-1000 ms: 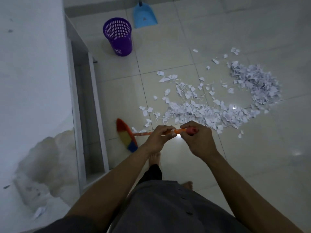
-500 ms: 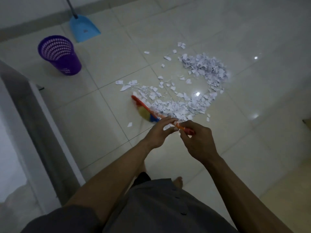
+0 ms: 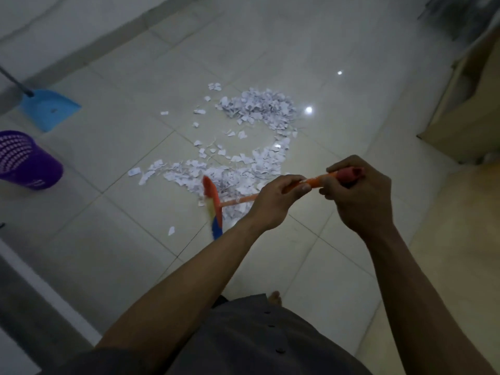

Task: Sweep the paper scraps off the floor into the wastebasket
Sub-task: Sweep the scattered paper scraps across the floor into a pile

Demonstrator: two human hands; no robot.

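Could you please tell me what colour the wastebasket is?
Purple, with rows of small holes; the wastebasket shows best in the head view.

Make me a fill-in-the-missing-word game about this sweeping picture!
The wastebasket is coloured ____.
The left hand and right hand grip the broom by its ____ handle.
The dustpan near the wastebasket is ____.
Missing words: purple, orange, blue.

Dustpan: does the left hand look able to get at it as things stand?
Probably not. The left hand grips the broom handle, and the dustpan lies well off to the left, beyond the wastebasket. Bare floor leaves the way free, but a step closer seems needed.
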